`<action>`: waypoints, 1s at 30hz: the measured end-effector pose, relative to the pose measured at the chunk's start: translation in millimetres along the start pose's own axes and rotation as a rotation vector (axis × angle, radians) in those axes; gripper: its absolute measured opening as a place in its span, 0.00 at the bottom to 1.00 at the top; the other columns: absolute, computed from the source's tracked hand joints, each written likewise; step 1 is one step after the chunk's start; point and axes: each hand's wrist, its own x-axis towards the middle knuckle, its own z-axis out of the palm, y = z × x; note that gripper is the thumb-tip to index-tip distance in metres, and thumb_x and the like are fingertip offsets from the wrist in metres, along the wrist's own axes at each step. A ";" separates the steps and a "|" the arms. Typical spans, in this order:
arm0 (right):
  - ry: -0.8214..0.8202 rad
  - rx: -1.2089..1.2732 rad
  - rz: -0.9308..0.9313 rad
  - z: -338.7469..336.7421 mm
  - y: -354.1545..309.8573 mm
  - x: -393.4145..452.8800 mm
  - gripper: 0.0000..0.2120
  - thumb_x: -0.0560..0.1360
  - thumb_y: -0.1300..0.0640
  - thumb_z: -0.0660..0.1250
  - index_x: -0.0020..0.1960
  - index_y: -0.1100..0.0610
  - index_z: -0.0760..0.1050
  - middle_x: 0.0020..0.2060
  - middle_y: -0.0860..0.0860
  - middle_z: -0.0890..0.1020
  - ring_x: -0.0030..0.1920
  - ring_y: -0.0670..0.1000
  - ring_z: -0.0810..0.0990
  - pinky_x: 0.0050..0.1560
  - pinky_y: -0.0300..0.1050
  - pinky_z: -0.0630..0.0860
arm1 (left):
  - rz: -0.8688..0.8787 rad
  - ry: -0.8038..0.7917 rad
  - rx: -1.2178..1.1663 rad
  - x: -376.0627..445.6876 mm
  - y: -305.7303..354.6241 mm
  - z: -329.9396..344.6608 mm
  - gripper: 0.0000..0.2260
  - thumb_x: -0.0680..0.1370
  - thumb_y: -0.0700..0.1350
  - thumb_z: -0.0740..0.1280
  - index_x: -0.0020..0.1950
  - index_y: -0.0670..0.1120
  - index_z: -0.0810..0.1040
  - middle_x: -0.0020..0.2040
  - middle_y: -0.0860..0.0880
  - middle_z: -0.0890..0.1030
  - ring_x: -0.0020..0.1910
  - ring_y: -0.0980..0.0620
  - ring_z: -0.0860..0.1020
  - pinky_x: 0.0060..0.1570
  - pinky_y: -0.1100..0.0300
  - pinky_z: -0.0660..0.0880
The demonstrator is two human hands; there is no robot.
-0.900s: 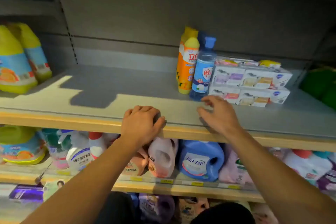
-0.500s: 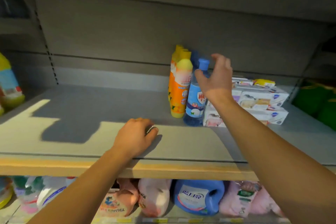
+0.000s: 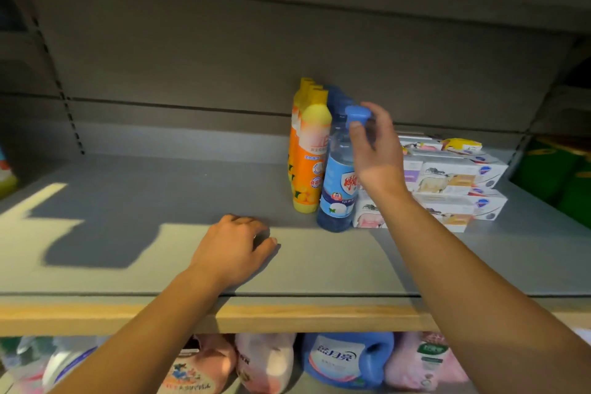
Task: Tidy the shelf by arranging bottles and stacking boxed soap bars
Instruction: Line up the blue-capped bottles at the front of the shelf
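Observation:
A row of orange-and-yellow bottles (image 3: 308,169) stands upright mid-shelf, with a row of clear blue bottles right of it. My right hand (image 3: 377,153) pinches the front blue bottle (image 3: 335,189) at its blue cap, thumb under the cap and fingers behind it. The bottle stands upright on the grey shelf (image 3: 160,201). Boxed soap bars (image 3: 447,176) lie stacked in two layers right of the bottles, with smaller boxes on top at the back. My left hand (image 3: 230,249) rests palm down on the shelf near the front edge, fingers curled, holding nothing.
Green packages (image 3: 559,176) fill the shelf's right end, and a yellow bottle (image 3: 4,176) shows at the far left edge. The shelf below holds a blue detergent jug (image 3: 347,358) and pink pouches (image 3: 265,361). Another shelf board hangs overhead.
My right hand rose from the shelf's front edge to the blue bottle's cap and closed on it. My left hand slid from the shelf edge onto the shelf surface. The view moved closer.

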 end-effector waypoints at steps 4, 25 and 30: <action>0.008 0.149 0.026 -11.9 -9.2 -7.5 0.11 0.80 0.56 0.65 0.61 0.47 0.73 0.53 0.43 0.80 0.51 0.36 0.79 0.43 0.27 0.75 | -0.045 -0.016 -0.135 -3.2 6.0 -6.8 0.16 0.76 0.62 0.58 0.55 0.56 0.78 0.51 0.56 0.81 0.54 0.50 0.77 0.48 0.56 0.74; -0.167 0.829 0.597 3.7 -4.3 -55.6 0.19 0.72 0.45 0.71 0.57 0.56 0.78 0.48 0.56 0.85 0.46 0.56 0.85 0.52 0.56 0.81 | -0.083 -0.110 -1.420 -24.6 58.5 -8.9 0.21 0.63 0.50 0.74 0.54 0.44 0.82 0.49 0.43 0.85 0.46 0.48 0.82 0.46 0.57 0.79; 0.002 0.754 0.527 8.1 -10.3 -49.9 0.07 0.73 0.50 0.70 0.46 0.53 0.77 0.39 0.53 0.85 0.37 0.52 0.84 0.42 0.51 0.82 | -0.092 0.045 -1.354 -24.2 62.1 -8.5 0.26 0.64 0.50 0.74 0.61 0.45 0.78 0.55 0.43 0.83 0.54 0.42 0.81 0.52 0.43 0.79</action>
